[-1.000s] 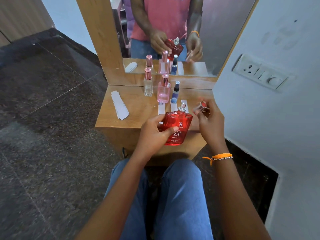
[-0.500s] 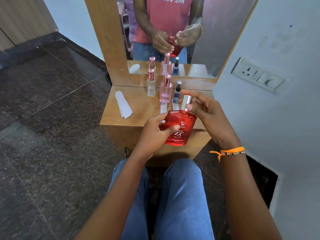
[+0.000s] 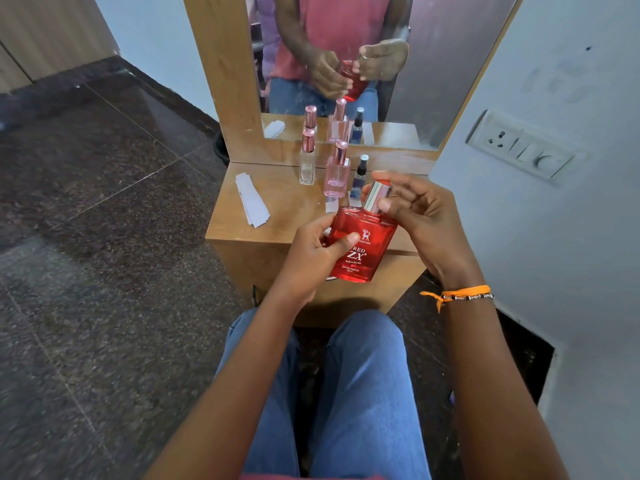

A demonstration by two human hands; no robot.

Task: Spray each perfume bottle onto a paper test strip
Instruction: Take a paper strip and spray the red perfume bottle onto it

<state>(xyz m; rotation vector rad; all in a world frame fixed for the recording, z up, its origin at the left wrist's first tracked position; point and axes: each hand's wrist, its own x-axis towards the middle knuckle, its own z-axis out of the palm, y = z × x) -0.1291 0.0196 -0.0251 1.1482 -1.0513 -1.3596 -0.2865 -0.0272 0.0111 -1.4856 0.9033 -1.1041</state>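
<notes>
- Left hand [image 3: 311, 252] grips the red perfume bottle [image 3: 360, 247] at centre.
- Right hand [image 3: 415, 209], at one o'clock, pinches the silver cap [image 3: 375, 195].
- Best to steady the bottle and keep the cap straight.

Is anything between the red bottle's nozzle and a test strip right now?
Yes: the silver cap, pinched by the right hand, sits over the nozzle of the red bottle held by the left hand.
</notes>
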